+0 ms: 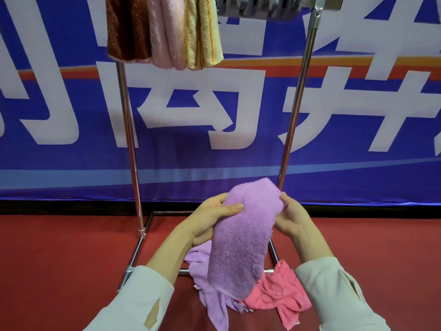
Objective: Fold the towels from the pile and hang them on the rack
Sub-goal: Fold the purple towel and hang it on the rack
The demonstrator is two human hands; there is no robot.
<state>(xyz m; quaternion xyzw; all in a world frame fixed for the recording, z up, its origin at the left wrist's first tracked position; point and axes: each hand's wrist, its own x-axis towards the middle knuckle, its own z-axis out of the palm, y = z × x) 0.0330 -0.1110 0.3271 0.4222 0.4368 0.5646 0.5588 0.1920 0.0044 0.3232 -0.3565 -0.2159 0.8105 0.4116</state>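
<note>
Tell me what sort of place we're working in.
Probably a staged demo or event space, not a home: a wall-wide blue printed banner as backdrop, a red carpet-like floor, and a freestanding metal rack standing on it.

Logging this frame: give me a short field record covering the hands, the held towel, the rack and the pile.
held item: folded purple towel, lifted in front of the rack
left hand: grips the towel's left side, thumb on top
right hand: pinches its right edge
on rack: brown towel, pale pink towel, yellow towel, side by side
pile: lilac cloth and coral pink cloth, crumpled on the red floor at the rack's base
task stage: purple towel folded, not yet hung
</note>
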